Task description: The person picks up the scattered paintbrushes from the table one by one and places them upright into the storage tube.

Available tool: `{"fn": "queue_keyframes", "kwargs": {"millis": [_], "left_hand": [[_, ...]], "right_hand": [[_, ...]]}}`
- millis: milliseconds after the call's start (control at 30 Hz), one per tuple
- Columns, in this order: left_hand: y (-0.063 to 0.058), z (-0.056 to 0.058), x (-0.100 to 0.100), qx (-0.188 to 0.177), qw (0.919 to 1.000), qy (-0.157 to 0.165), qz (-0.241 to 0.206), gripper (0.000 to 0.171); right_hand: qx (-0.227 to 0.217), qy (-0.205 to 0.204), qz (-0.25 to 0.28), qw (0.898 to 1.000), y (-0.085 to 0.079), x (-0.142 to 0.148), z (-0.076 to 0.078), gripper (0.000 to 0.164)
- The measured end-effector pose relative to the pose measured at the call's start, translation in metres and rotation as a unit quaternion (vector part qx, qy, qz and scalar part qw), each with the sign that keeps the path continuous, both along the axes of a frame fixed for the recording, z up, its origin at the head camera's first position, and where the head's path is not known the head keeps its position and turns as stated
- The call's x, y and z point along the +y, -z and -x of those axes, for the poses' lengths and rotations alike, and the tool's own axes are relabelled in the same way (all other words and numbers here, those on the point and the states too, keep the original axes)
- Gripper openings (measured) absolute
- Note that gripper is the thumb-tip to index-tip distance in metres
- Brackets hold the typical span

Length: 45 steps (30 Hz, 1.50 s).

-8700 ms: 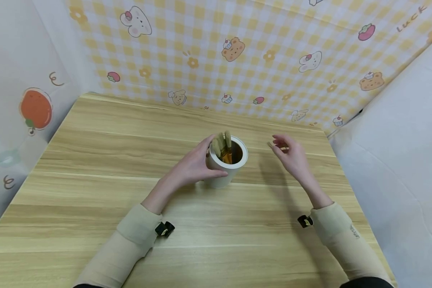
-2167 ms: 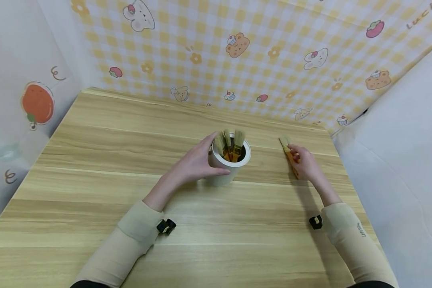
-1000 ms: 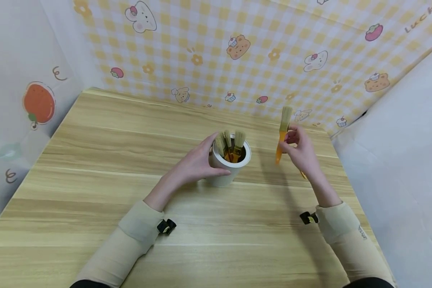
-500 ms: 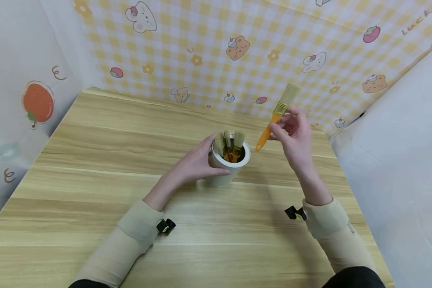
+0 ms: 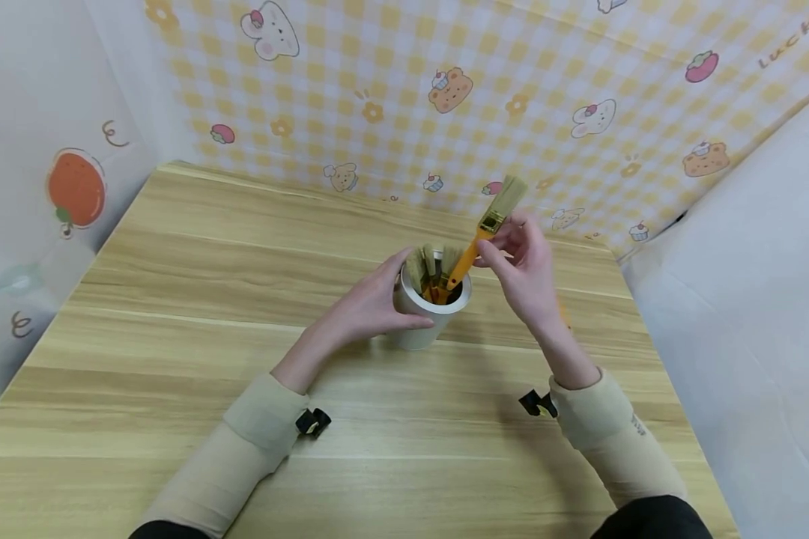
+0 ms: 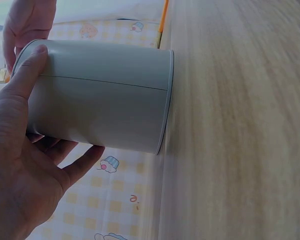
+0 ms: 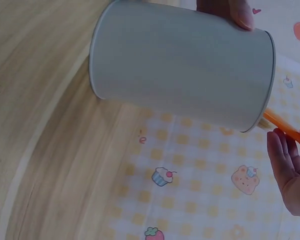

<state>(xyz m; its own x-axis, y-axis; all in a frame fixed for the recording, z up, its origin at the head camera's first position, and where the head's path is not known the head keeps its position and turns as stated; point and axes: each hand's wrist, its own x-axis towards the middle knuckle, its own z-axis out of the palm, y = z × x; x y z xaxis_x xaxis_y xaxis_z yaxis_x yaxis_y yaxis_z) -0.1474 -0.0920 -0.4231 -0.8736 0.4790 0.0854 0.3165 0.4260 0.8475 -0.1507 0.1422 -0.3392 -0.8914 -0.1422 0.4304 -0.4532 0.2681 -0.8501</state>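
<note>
My left hand [image 5: 371, 303] grips the side of a whitish-grey cylindrical container [image 5: 414, 335], which stands on the table. Inside it are several paintbrushes [image 5: 415, 268], bristles up. My right hand [image 5: 527, 273] pinches another paintbrush [image 5: 470, 254] by its orange handle. That brush tilts, bristles up and to the right, with its handle end at the container's mouth. In the right wrist view the orange handle [image 7: 285, 127] shows just beyond the container's rim. The left wrist view shows my thumb and fingers spread round the container wall [image 6: 100, 95].
One more orange-handled brush [image 5: 564, 313] lies on the wooden table [image 5: 243, 269], mostly hidden behind my right forearm. A yellow checked cloth [image 5: 377, 67] with cartoon prints hangs along the back. White sheets [image 5: 755, 299] enclose both sides.
My right hand has lifted a paintbrush from the table at the right and carried it left to the container's mouth. The container has gained brushes since the earliest frame. My left hand stays put.
</note>
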Motion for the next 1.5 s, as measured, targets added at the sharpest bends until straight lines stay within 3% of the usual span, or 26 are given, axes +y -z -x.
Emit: {"fn": "queue_keyframes", "kwargs": {"millis": [267,567,1133,1367,1500], "left_hand": [[0.0,0.001,0.0,0.004,1.0,0.0,0.003,0.121],[0.0,0.0,0.0,0.005,1.0,0.0,0.0,0.119],[0.0,-0.001,0.0,0.004,1.0,-0.005,0.001,0.12],[-0.001,-0.002,0.001,0.001,0.9999,-0.007,0.012,0.122],[-0.001,-0.001,0.0,-0.001,0.9998,-0.008,0.017,0.123]], "right_hand": [[0.017,0.021,-0.097,0.995,0.013,0.001,-0.004,0.017],[0.023,0.037,-0.163,0.986,0.02,0.002,-0.008,0.017],[0.023,0.045,-0.153,0.987,0.032,0.01,-0.007,0.01],[-0.018,0.074,-0.137,0.988,0.03,0.032,-0.004,0.018],[-0.009,0.096,-0.166,0.981,0.037,0.05,0.004,0.019]]}}
